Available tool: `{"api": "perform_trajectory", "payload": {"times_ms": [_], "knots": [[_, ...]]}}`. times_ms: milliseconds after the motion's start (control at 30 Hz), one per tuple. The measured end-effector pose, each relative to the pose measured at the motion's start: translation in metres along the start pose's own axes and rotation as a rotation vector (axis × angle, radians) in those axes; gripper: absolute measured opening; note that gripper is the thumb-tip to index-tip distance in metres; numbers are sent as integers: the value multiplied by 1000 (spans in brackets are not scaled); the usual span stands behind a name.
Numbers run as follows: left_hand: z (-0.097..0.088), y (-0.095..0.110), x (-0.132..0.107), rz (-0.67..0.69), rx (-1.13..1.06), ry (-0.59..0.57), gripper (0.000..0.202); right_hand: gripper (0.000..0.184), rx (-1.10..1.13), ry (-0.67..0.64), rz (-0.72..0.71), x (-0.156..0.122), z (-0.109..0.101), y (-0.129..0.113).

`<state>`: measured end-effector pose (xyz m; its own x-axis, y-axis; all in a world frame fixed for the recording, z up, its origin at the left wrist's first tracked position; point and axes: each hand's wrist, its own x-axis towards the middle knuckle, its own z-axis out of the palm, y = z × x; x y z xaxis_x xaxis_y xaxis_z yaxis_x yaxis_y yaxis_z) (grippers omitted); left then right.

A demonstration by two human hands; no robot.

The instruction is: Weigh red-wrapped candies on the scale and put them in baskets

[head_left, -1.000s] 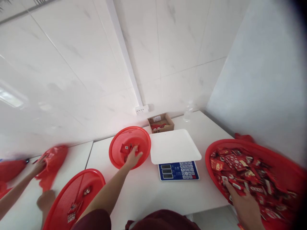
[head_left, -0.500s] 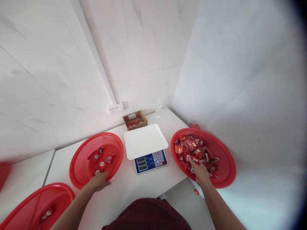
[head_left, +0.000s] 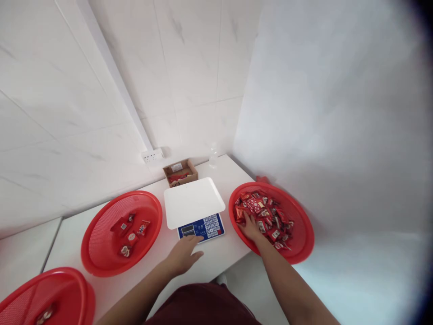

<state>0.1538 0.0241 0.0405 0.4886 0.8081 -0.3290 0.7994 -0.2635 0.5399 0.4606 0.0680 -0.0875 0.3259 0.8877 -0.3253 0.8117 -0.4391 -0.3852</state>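
My right hand reaches into the red basket on the right, fingers down among several red snack packets; whether it grips one is hidden. My left hand hovers flat and open over the white table, just in front of the blue keypad of the weighing scale. The scale's white tray is bare. To the left sits another red basket holding a few packets.
A third red basket shows at the bottom left with one packet in it. A small cardboard box stands at the wall behind the scale, beside a wall socket and a clear bottle. The table ends at the right basket.
My left hand left the left basket and moved right to the front of the scale. My right hand went deeper into the packet pile. The view swung right; another person's hands dropped out of view.
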Motion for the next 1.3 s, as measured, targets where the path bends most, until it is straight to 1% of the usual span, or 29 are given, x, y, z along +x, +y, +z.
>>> {"api": "perform_trajectory", "payload": {"times_ms": [67,167,333,433,500,567,633,733,767,833,867,900,967,1033,1100,1167,1300], "knots": [[6,6,1,25,7,-45,48,74,-25,-19,37,0,0,1],[9,4,-3,-25,17,-91,49,75,-40,-1,-5,-2,-6,7],[7,1,-10,-117,11,-124,49,57,-17,48,-105,5,-22,24],[7,1,-10,-148,2,-108,48,42,2,46,-101,16,-34,39],[7,2,-7,-151,11,-102,50,40,-1,52,-79,22,-41,49],[7,5,-3,-138,18,-103,51,45,-19,75,-73,27,-45,54],[6,10,2,-125,18,-104,52,56,-41,90,-81,29,-44,55],[6,21,9,-120,19,-109,53,78,-75,52,-72,29,-34,47],[6,24,11,-117,19,-109,53,82,-94,37,-67,28,-30,44],[7,29,15,-107,16,-110,54,84,-122,42,-71,26,-23,41],[9,31,17,-100,12,-109,53,82,-113,65,-81,24,-21,40],[10,32,18,-94,6,-107,53,79,-58,99,-99,23,-19,40],[14,34,21,-90,-5,-106,52,73,143,149,-151,22,-19,42],[18,36,23,-94,-10,-110,52,69,343,155,-199,23,-22,46],[20,38,25,-101,-10,-114,52,63,459,142,-207,27,-28,51],[20,41,26,-102,-19,-110,52,57,544,143,-166,30,-36,57],[18,46,30,-95,-50,-90,51,38,779,164,-2,30,-55,75]]}}
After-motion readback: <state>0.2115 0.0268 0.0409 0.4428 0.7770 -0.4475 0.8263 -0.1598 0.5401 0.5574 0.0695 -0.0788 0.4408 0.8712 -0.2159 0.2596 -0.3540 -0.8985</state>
